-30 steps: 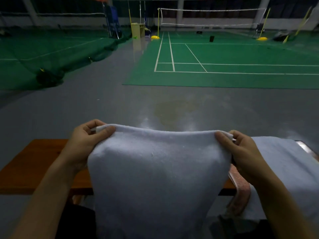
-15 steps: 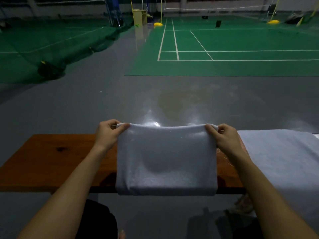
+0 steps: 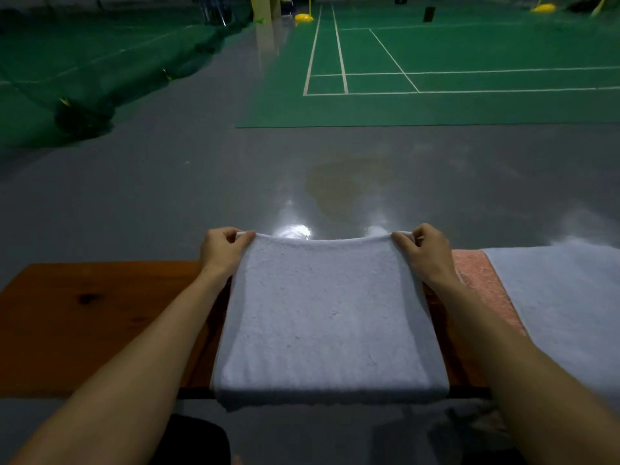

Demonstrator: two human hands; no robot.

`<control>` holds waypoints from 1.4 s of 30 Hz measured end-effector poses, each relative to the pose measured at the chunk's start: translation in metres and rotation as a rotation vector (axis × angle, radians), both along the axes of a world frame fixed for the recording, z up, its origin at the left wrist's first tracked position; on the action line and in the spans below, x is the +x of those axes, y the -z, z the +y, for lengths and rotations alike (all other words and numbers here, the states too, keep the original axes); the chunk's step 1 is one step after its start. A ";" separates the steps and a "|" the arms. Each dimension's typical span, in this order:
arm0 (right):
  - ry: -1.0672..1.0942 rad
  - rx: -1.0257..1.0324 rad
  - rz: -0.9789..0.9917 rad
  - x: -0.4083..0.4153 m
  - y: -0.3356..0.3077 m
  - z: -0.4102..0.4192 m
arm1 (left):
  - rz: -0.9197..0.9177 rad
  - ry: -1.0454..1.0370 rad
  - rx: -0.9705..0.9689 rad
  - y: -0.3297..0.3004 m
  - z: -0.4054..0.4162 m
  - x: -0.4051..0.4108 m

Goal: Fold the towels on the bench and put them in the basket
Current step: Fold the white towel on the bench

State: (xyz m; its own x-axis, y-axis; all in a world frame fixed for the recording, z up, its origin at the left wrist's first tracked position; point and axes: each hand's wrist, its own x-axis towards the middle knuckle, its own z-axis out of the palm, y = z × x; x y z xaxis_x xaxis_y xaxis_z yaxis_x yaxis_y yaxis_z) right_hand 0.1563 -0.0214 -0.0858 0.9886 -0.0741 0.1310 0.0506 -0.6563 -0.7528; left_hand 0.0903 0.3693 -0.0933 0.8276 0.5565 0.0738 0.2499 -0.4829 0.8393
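The towel lies folded across the surface, near edge overhanging. My left hand and right hand each pinch a far corner in their fingers. I'm mid-fold; next, I judge, another fold. No basket in sight.

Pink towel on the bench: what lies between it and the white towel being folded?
In the head view, the right hand and forearm, gripping the white towel's far corner, and a strip of bare wooden bench. The pink towel lies beyond them.
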 end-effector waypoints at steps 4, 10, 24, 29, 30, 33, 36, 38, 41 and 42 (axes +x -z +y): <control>0.039 -0.164 -0.001 0.010 0.014 0.007 | 0.037 0.026 0.150 0.011 -0.001 0.016; 0.022 -0.277 -0.054 0.008 0.019 0.009 | -0.004 0.006 0.119 0.007 0.006 0.009; -0.384 -0.261 0.046 -0.146 -0.019 0.043 | 0.004 0.332 0.199 -0.032 -0.060 -0.111; -0.457 -0.636 0.100 -0.191 0.015 0.064 | 0.253 0.442 0.473 0.020 -0.105 -0.148; -0.452 -0.670 0.100 -0.192 0.020 0.064 | 0.280 0.429 0.562 0.030 -0.108 -0.150; -0.414 -0.719 0.087 -0.183 0.030 0.052 | 0.315 0.404 0.712 0.042 -0.109 -0.155; -0.356 -0.720 0.119 -0.172 0.030 0.034 | 0.320 0.435 0.754 0.042 -0.106 -0.158; -0.278 -0.694 0.183 -0.166 0.023 0.020 | 0.332 0.452 0.760 0.040 -0.104 -0.157; -0.135 -0.694 0.231 -0.171 0.005 0.000 | 0.344 0.461 0.748 0.039 -0.103 -0.156; -0.089 -0.713 0.227 -0.176 0.000 -0.006 | 0.338 0.459 0.737 0.037 -0.104 -0.155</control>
